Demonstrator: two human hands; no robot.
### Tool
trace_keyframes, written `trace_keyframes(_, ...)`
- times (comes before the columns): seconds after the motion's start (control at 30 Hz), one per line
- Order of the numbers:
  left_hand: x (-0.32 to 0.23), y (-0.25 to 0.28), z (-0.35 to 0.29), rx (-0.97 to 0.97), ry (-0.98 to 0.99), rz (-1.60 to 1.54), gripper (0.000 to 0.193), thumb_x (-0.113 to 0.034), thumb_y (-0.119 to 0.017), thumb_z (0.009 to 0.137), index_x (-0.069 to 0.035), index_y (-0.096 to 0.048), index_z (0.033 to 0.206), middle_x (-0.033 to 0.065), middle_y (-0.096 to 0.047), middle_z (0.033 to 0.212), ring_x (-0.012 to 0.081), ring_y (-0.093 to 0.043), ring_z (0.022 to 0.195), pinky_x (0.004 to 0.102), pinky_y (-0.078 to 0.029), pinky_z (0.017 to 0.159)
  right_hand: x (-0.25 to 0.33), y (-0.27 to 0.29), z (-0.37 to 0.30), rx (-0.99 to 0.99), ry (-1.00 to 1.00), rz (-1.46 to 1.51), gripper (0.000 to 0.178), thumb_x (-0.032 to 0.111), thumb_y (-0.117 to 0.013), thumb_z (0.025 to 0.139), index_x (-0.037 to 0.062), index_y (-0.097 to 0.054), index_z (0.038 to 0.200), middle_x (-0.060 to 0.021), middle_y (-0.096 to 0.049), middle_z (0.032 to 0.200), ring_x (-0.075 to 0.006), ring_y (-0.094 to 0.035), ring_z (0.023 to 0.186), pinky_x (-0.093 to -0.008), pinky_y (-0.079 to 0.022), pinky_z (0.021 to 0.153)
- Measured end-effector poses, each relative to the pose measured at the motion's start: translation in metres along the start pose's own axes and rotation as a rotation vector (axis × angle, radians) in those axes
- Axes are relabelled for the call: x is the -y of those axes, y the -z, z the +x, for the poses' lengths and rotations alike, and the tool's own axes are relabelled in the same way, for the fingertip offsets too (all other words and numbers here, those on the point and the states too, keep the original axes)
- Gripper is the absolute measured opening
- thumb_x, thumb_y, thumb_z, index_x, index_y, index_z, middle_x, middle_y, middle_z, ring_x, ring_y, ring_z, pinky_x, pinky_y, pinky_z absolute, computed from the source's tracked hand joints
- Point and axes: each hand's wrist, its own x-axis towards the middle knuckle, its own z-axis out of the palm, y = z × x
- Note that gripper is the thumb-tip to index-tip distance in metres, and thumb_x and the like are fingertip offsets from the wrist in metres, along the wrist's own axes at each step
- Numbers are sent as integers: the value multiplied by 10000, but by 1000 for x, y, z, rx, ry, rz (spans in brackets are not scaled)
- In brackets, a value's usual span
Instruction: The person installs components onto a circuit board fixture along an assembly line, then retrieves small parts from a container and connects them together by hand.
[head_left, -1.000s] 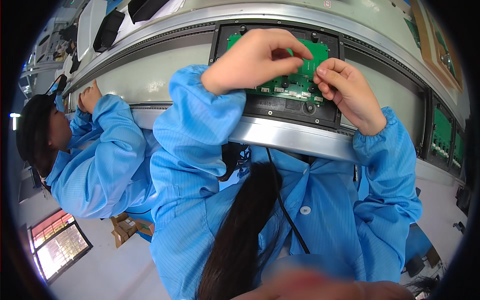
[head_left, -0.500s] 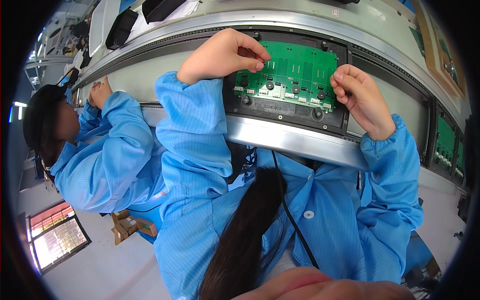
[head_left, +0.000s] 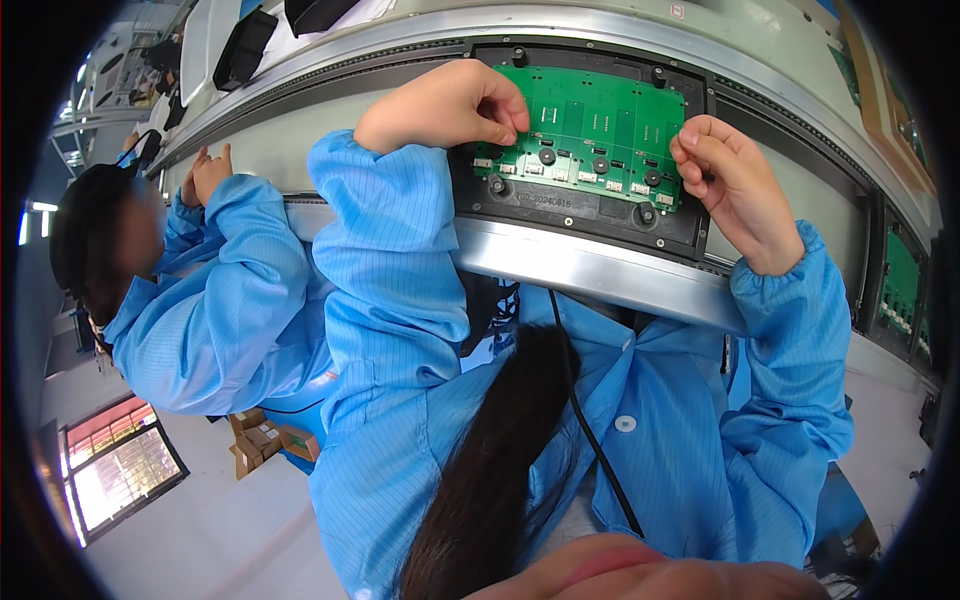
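Note:
A green circuit board lies in a black carrier frame in front of me. White connectors and small dark parts line its near edge, and round black knobs stand on the board and frame. Over the board's left part, my left hand is closed, thumb and forefinger drawn together near the surface. My right hand is at the board's right edge, its thumb and forefinger pinched and the other fingers curled. Anything between either hand's fingertips is too small or hidden to make out.
The carrier sits on a conveyor track with a metal front rail. Another carrier with a green board stands farther right. To my left, a co-worker in a blue smock works at the same line. Black bins are at the far left.
My left thumb and forefinger have drawn closer together and sit slightly further left on the board. My right hand keeps its pinch by the right edge. The whole view has shifted slightly.

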Motion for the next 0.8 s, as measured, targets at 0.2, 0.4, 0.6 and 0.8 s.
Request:
trace_keyframes(0.2,1,-2,2,28,25,37,109,12,-659,735,18,-642,843,51,-613,699,98,-541,586,189,-452,556,-3,0,2,6,3,-11,77,92,-531,851,15,-535,855,-56,-536,772,-51,-439,613,-145,-356,522)
trace_keyframes(0.4,0,-5,4,16,37,71,105,9,-654,739,18,-643,843,56,-617,704,106,-554,589,195,-461,559,-3,-3,2,-7,3,-30,73,97,-525,855,25,-526,851,-51,-527,769,-47,-431,606,-142,-342,507)
trace_keyframes(0.6,0,-7,2,-13,56,85,103,11,-647,738,18,-639,840,62,-621,707,112,-564,594,197,-467,563,-2,-3,3,23,-11,13,86,84,-532,845,0,-548,854,-60,-549,774,-56,-448,613,-146,-372,538)
trace_keyframes(0.8,-7,-10,0,-40,48,137,117,25,-636,722,21,-633,839,67,-617,702,115,-559,584,198,-461,552,-3,-6,2,15,1,9,88,86,-532,845,0,-547,858,-61,-548,773,-55,-447,611,-144,-370,531)
